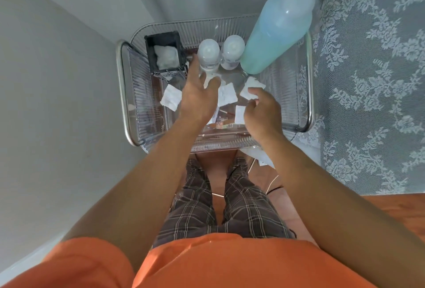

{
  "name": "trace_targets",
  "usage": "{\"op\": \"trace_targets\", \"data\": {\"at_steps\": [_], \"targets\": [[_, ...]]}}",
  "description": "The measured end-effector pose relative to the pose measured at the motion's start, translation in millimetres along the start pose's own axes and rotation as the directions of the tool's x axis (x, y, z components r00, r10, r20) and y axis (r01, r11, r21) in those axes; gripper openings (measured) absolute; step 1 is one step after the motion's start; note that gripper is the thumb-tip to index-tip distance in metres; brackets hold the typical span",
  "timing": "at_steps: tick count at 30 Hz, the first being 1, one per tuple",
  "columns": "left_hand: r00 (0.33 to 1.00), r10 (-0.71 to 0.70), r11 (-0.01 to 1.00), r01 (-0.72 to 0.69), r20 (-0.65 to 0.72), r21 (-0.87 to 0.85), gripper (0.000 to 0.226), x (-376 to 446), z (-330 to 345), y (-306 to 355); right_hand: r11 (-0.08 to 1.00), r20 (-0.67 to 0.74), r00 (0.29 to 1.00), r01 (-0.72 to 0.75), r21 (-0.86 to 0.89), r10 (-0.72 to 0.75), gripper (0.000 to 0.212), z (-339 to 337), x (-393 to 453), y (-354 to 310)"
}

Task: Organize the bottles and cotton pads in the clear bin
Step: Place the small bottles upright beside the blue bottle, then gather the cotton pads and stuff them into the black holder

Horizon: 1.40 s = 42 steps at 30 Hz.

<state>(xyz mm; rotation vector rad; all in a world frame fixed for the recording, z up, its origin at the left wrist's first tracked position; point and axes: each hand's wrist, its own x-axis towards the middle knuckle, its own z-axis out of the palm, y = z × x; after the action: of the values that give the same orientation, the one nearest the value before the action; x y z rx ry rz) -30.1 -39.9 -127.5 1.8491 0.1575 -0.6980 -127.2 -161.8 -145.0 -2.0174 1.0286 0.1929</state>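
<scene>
The bin (pixel 305 94) is a clear ribbed tub with a metal handle at each end, and both my hands are down inside it. At its far left corner stands a black holder (pixel 164 55), upright, with white cotton stuffed in its open top. Just in front of it a loose pad (pixel 170 100) lies flat on the floor of the bin, with bare floor between it and the left wall. My left hand (pixel 199 97) hangs over the middle, palm down, fingers (pixel 212 84) spread wide and holding nothing; the tips reach toward the left small bottle (pixel 208 54) and a pad lying at its foot, though I cannot tell whether they touch either. A second small bottle (pixel 232 51) stands upright just beside the first, and the big blue bottle (pixel 276 32) leans against the far right corner, its top rising past the rim. Another pad (pixel 227 94) lies between my hands. My right hand (pixel 263 113) is curled, thumb and fingers pinched on the near corner of a pad (pixel 251 86) that sits close to the base of the blue bottle. One more pad (pixel 239 114) lies just left of that hand. The near strip of the bin floor holds little, and the right wall stands close beside my right wrist. Lace cloth (pixel 368 80) covers the surface to the right.
</scene>
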Motion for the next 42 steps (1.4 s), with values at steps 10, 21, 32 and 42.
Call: {"op": "trace_targets", "data": {"at_steps": [10, 21, 32, 42], "targets": [[0.993, 0.117, 0.798, -0.077, -0.029, 0.598, 0.04, -6, 9, -55, 0.938, -0.06, 0.998, -0.046, -0.345, 0.027, 0.042, 11, 43, 5], [0.992, 0.115, 0.432, -0.098, 0.053, 0.896, 0.031, 35, 37, -47, 0.983, 0.03, 0.999, 0.044, -0.178, -0.039, 0.004, -5, 8, 3], [0.985, 0.171, 0.574, -0.085, -0.017, 0.815, 0.033, -10, 13, -80, 0.901, 0.069, 0.9, 0.425, 0.088, -0.431, 0.021, -34, -17, -96], [0.991, 0.134, 0.82, -0.103, -0.014, 0.563, 0.017, -60, -20, -67, 0.712, 0.286, 0.767, 0.641, -0.286, -0.575, 0.018, 44, 41, -185]]}}
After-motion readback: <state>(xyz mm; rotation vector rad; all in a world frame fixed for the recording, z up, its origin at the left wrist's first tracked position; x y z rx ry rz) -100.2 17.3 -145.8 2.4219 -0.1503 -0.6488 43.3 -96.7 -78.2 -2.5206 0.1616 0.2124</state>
